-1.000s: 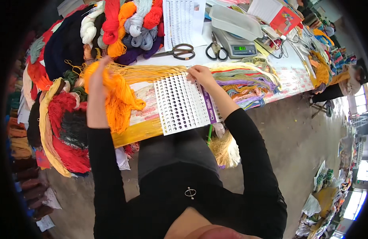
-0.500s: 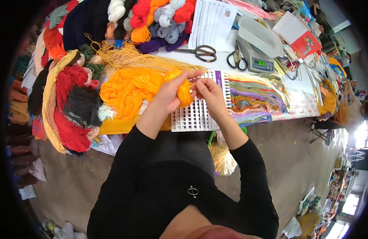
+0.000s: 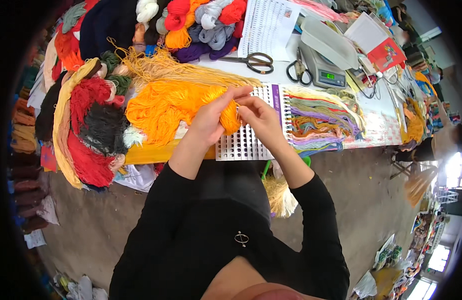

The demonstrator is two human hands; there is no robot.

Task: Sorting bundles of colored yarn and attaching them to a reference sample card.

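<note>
Cradling the right end of an orange yarn hank [image 3: 163,107], the left hand [image 3: 208,122] hung over a white perforated card [image 3: 248,145], its fingers curled round the strands. The right hand [image 3: 261,122] met it there, fingers drawn narrow; whether they pinched a strand, I could not tell. The hank's bulk lay on the worktop [image 3: 279,72], left of the card, nearer than the scissors [image 3: 261,65].

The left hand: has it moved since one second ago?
Yes. Judged against the grey scale, the left hand has moved rightward, holding orange yarn whose end is over the white punched card.
</note>
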